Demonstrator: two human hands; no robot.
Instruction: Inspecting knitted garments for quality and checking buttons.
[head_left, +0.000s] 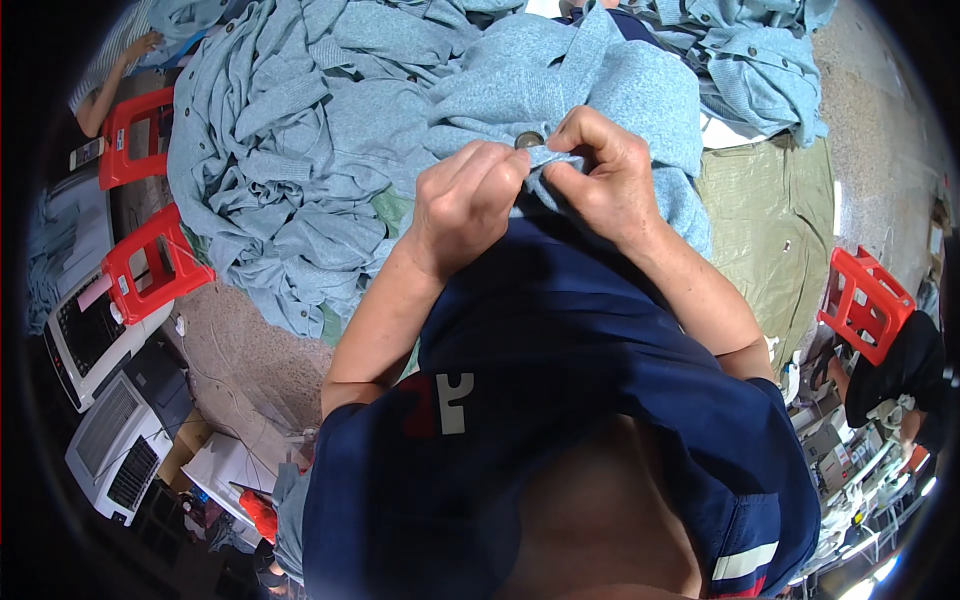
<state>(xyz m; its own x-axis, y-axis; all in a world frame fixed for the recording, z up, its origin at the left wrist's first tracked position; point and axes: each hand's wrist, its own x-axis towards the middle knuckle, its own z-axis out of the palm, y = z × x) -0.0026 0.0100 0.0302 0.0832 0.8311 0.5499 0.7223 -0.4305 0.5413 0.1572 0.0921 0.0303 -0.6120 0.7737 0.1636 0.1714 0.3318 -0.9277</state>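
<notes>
A light blue knit cardigan (pixel 625 85) lies over my lap and the work surface, its edge drawn up between my hands. My left hand (pixel 465 200) is closed, thumb and fingers pinching the fabric right beside a dark round button (pixel 528 140). On the button's other side my right hand (pixel 605 175) grips the same edge between thumb and bent forefinger. The two hands are a short gap apart, with a narrow folded strip of knit between them. What the left fingertips cover is hidden from view.
Heaped blue knitwear (pixel 290 150) spreads to the left, and another pile (pixel 765 70) lies far right, beside a green sheet (pixel 770 210). Red stools (pixel 155 265) stand left, with one more red stool (pixel 868 300) at right. Other people sit at both edges.
</notes>
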